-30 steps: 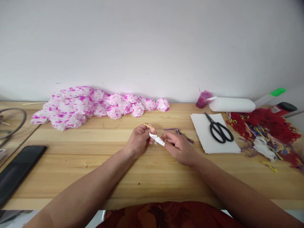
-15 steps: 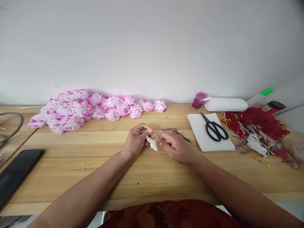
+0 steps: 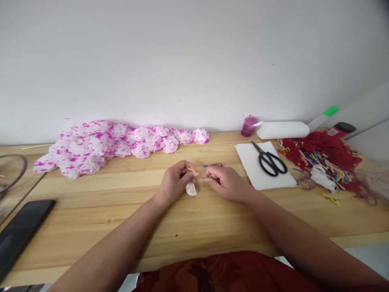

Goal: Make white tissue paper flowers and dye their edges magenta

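Observation:
My left hand (image 3: 174,181) pinches a small pleated piece of white paper (image 3: 191,189), whose fanned end hangs below the fingers. A short yellow string (image 3: 192,170) sticks out at the top of that pinch. Just to the right, my right hand (image 3: 226,183) has thumb and forefinger pressed together, and a thin pale strand of the string runs between the two hands. The fingertips of the right hand partly hide the strand's end. Behind the right hand lie a few coloured strings (image 3: 209,165), mostly covered by it.
Pink-and-white paper flowers (image 3: 82,150) line the wall. Black scissors (image 3: 270,161) rest on stacked white paper (image 3: 247,166). Farther right are a purple-stained cup (image 3: 249,126), a white bottle (image 3: 284,129) and a red pile of scraps (image 3: 331,152). A black phone (image 3: 26,227) lies at left.
The white paper has turned, its fanned end now pointing straight down. My right hand has stayed close by, still pinching. The whole view has shifted slightly.

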A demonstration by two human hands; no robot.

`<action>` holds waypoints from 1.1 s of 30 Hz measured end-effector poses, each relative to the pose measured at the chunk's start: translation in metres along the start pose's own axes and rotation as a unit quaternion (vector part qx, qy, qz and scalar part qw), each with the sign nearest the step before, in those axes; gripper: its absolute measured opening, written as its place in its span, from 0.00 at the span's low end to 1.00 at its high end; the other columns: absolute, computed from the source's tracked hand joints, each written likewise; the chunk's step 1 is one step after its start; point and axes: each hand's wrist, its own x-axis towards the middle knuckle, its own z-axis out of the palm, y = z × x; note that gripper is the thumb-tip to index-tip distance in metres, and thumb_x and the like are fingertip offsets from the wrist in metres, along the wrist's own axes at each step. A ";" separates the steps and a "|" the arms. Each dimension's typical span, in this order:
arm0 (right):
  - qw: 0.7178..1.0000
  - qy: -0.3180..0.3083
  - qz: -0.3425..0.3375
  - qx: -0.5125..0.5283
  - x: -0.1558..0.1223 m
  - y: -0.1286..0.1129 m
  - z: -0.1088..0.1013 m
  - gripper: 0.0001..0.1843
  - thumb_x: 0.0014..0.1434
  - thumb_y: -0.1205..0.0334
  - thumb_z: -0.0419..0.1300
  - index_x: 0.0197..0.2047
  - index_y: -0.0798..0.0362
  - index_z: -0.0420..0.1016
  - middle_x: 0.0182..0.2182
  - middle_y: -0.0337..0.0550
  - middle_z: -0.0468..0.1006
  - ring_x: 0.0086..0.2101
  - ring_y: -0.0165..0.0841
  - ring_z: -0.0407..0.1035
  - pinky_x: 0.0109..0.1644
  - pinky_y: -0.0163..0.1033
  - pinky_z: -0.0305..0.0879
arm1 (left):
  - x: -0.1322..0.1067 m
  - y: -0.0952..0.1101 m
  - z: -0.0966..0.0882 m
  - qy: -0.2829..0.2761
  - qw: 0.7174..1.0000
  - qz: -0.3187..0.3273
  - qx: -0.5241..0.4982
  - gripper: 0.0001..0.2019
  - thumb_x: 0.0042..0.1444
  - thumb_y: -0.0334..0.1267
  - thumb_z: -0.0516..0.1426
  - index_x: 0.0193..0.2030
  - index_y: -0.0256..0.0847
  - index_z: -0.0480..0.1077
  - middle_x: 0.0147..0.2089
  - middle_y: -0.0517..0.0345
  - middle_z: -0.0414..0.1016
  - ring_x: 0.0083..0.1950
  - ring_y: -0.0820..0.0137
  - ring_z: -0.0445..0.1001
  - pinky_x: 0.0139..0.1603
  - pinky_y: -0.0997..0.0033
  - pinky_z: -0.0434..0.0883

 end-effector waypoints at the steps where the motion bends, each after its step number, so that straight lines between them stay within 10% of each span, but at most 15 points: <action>1: 1.000 0.005 0.010 0.018 0.000 0.000 -0.002 0.05 0.63 0.64 0.57 0.34 0.51 0.71 0.20 0.31 0.63 0.23 0.27 0.56 0.32 0.35 0.51 | -0.001 0.000 0.000 0.010 1.000 0.004 0.021 0.13 0.55 0.43 0.64 0.40 0.41 0.68 0.25 0.63 0.76 0.22 0.74 0.69 0.24 0.77 0.65; 16: 0.936 0.028 0.193 0.293 0.006 -0.009 -0.002 0.19 0.57 0.46 0.65 0.28 0.55 0.71 0.24 0.38 0.75 0.19 0.23 0.60 0.22 0.32 0.55 | -0.006 -0.001 0.003 -0.022 0.993 -0.038 0.113 0.07 0.56 0.41 0.62 0.33 0.40 0.77 0.28 0.58 0.78 0.26 0.72 0.70 0.27 0.75 0.65; 23: 0.922 -0.008 0.158 0.354 0.005 -0.013 0.002 0.17 0.61 0.49 0.62 0.30 0.55 0.71 0.29 0.41 0.78 0.19 0.21 0.62 0.22 0.30 0.56 | -0.009 0.001 0.005 -0.069 0.986 -0.034 0.145 0.07 0.54 0.41 0.64 0.32 0.40 0.80 0.28 0.57 0.79 0.27 0.71 0.69 0.27 0.75 0.63; 28: 0.951 0.006 0.128 0.281 0.003 -0.009 0.005 0.15 0.57 0.59 0.65 0.46 0.54 0.73 0.36 0.41 0.77 0.29 0.26 0.68 0.31 0.32 0.64 | -0.005 -0.002 0.002 -0.057 0.996 -0.046 0.051 0.09 0.50 0.42 0.67 0.29 0.38 0.77 0.22 0.62 0.72 0.22 0.76 0.63 0.23 0.77 0.59; 33: 0.990 0.015 0.079 0.116 0.001 -0.005 0.011 0.03 0.57 0.64 0.62 0.32 0.53 0.74 0.28 0.37 0.75 0.28 0.27 0.65 0.31 0.32 0.59 | -0.001 -0.003 0.001 -0.059 0.994 -0.082 -0.029 0.12 0.45 0.41 0.70 0.31 0.36 0.77 0.27 0.58 0.77 0.25 0.74 0.68 0.27 0.77 0.64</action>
